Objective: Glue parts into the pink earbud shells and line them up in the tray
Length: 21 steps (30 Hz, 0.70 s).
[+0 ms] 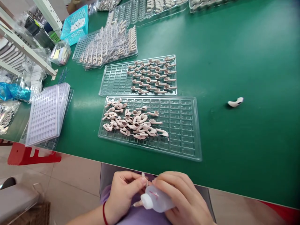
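Below the green table's (234, 47) edge, your right hand (185, 200) grips a small squeeze bottle (156, 201) while your left hand (123, 193) pinches a pale piece (143, 175); clear trays (182, 131) of earbud shells (131, 120) lie beyond

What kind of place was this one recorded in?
Most likely a small-parts assembly bench in a factory: a green work mat, clear compartment trays holding many alike pinkish earbud-like shells, and the right hand holding a small squeeze bottle.
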Available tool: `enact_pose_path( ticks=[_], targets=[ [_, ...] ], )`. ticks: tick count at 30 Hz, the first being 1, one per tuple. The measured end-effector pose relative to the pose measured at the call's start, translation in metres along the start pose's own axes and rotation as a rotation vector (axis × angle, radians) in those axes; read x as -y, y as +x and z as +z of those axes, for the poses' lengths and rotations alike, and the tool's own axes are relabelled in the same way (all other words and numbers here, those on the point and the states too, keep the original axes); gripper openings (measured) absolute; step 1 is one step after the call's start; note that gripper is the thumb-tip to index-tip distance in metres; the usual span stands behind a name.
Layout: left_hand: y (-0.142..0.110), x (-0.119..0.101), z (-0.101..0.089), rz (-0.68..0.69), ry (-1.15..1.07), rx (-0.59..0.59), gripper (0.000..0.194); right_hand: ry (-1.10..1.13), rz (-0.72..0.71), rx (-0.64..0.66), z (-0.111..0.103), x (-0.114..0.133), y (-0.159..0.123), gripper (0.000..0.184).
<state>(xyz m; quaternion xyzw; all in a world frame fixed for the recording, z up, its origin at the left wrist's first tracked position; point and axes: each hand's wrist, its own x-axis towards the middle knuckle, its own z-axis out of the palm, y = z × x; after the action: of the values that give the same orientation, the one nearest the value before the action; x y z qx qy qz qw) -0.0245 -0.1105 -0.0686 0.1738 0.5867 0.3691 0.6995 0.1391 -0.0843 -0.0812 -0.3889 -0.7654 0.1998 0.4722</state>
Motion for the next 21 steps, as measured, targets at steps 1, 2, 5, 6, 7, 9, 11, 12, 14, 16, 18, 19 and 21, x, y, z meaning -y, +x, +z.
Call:
enact_pose_path(
  ticks=[1,2,5,6,7,9,11,12,14,16,18,19,21],
  targets=[
    [0.000,0.000,0.000,0.001,-0.005,-0.002,0.026,0.001,-0.001,0.001,0.000,0.000,0.000,0.030],
    [0.001,0.000,0.000,0.002,-0.010,-0.003,0.025,0.002,-0.003,0.004,0.000,0.000,0.000,0.030],
    [0.001,0.000,0.001,0.010,-0.022,-0.014,0.024,0.008,-0.005,0.011,0.000,0.000,-0.001,0.030],
    [0.000,0.000,0.001,0.011,-0.022,-0.016,0.023,0.009,-0.003,0.012,0.000,0.000,-0.001,0.030],
    [0.000,0.000,0.001,0.011,-0.021,-0.020,0.024,0.010,-0.001,0.014,0.000,0.000,-0.001,0.031],
    [0.001,0.001,0.001,0.011,-0.015,-0.031,0.025,0.006,0.000,0.017,0.000,0.000,-0.001,0.031],
    [0.002,0.003,0.002,0.017,-0.002,-0.047,0.027,-0.005,-0.002,0.020,0.000,0.001,-0.001,0.030],
    [0.002,0.004,0.002,0.021,0.009,-0.055,0.028,-0.012,-0.004,0.020,0.001,0.001,-0.001,0.030],
    [0.004,0.004,0.002,0.030,0.034,-0.074,0.029,-0.026,-0.010,0.015,0.001,0.002,0.000,0.029],
    [0.005,0.001,0.001,0.035,0.075,-0.078,0.030,-0.043,-0.012,0.017,0.000,0.003,0.002,0.028],
    [0.003,-0.005,-0.003,0.052,0.151,-0.049,0.030,-0.038,0.007,0.056,-0.005,0.003,0.007,0.027],
    [0.001,-0.009,-0.005,0.083,0.220,-0.026,0.028,-0.011,0.031,0.093,-0.009,0.002,0.010,0.025],
    [-0.005,-0.018,-0.009,0.229,0.423,0.008,0.021,0.043,0.107,0.140,-0.019,-0.003,0.019,0.020]
  ],
)
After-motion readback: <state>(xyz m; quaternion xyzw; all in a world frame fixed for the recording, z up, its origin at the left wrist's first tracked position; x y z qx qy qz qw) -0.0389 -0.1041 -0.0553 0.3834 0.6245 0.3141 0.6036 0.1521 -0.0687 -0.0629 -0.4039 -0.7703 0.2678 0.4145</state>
